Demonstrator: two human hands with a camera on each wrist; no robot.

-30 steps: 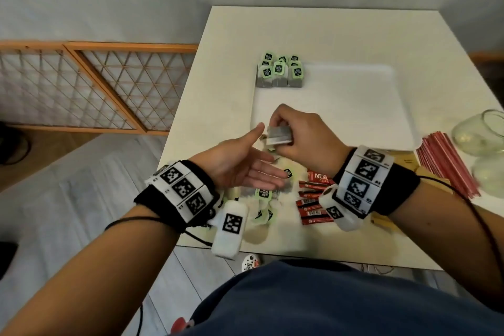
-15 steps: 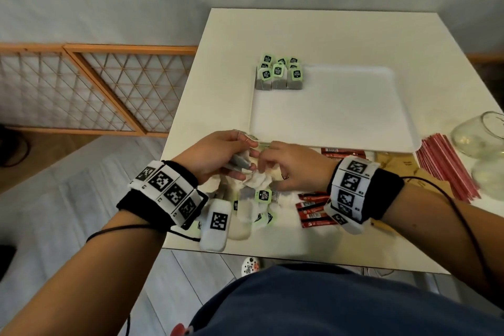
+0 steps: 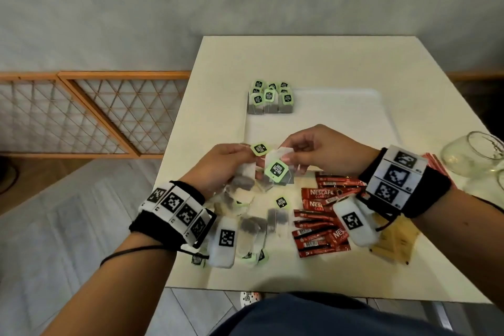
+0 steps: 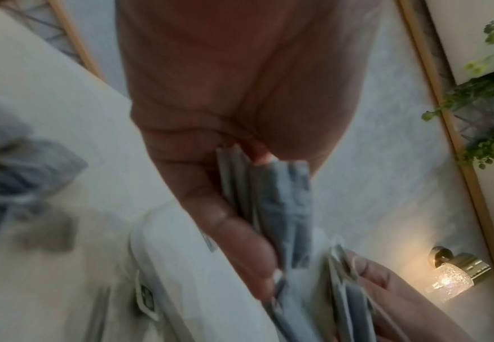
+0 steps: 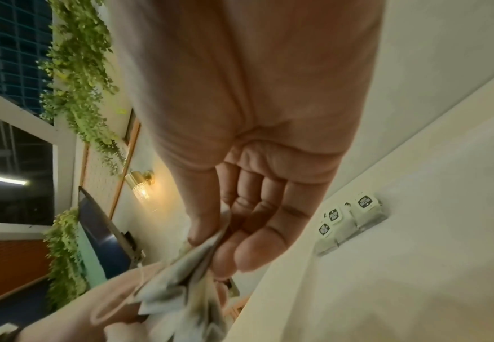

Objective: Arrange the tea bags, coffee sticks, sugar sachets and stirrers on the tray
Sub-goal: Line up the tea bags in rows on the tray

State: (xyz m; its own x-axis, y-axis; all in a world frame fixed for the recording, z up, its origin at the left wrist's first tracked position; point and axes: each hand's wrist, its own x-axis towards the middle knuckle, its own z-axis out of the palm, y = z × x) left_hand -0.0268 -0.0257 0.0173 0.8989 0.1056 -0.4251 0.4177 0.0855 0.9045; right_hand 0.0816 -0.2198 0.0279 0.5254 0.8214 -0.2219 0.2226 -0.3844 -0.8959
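Worktop [image 3: 327, 63] is taking up most of the head view, pale and square, with the white tray [image 3: 341, 123] sitting toward its far side. Glass jar [image 3: 474, 161] is lying tipped at the right edge, with red stirrers [image 3: 433, 162] peeking out just behind the right wristband. Brown sugar sachets [image 3: 392, 243] are lying near the front right corner, partly under the right wrist. Red coffee sticks [image 3: 321, 226] are sprawling in a loose pile beside them, toward the front edge. Loose tea bags [image 3: 256, 224] are scattered near the front left corner, off the tray. A neat block of stacked tea bags [image 3: 270, 101] is sitting in the tray's far left corner.

Both hands are hovering over the tray's near edge, sharing a small bunch of tea bags [image 3: 272, 174]. Left hand [image 3: 218, 169] is gripping a folded stack of them, thumb and fingers [image 4: 228, 222] clamped on the paper. Right hand [image 3: 324, 153] is pinching the top of a bag, fingers [image 5: 257, 250] closed together on it. Two green tags [image 3: 276, 169] are dangling between the hands.
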